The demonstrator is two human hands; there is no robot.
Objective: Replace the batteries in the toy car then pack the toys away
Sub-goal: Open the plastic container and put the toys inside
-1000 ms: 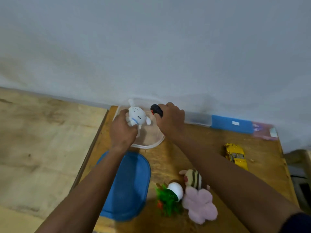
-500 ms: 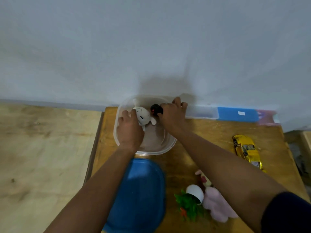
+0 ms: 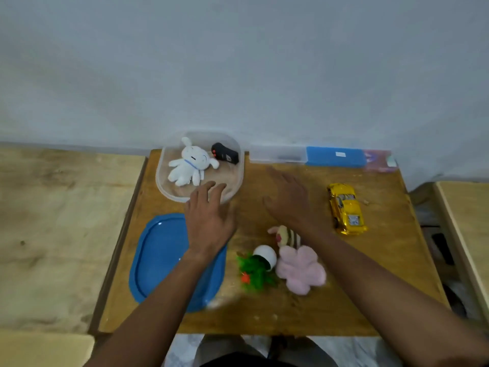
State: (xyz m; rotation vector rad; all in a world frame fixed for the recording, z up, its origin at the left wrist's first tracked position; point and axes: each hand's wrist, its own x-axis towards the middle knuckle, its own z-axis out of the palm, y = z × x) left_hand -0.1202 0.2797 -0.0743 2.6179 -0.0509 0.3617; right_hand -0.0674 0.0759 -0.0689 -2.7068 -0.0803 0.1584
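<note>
On the table by the wall: two toys packed, four not yet in

Left of the clear tub (image 3: 158,178) and nearer you, the blue lid (image 3: 161,255) lies flat on the table (image 3: 383,274). It is off the tub, so closing up looks like the last step and is not yet due. Inside the tub lie the white plush (image 3: 189,165) on the left and the black remote (image 3: 225,156) in the far right corner, just beside each other. As far as I can judge, that is all the packing done so far.

Your left hand (image 3: 209,221) hovers at the tub's near rim, palm down. Its fingers (image 3: 205,189) are straight, slightly spread and holding nothing. Whether they touch the rim cannot be told.

Right of the tub and nearer you, three toys wait in a cluster. The green plant toy (image 3: 255,271) is tipped on its side, the striped plush (image 3: 288,237) lies just beyond it, and the pink flower plush (image 3: 300,270) touches the striped one.

Your right hand (image 3: 288,197) is over the table just right of the tub. Its fingers (image 3: 275,173) are extended and empty, though blur hides how far apart they are.

Well to the right of the tub sits the yellow toy car (image 3: 345,209), roof up, with neither hand on it. Nothing shows whether its batteries have been changed, so treat that as unconfirmed. By my reckoning the car and the cluster have yet to go in, and then the lid goes on.

Against the wall, right of the tub, lies a long clear-and-blue case (image 3: 333,156).
</note>
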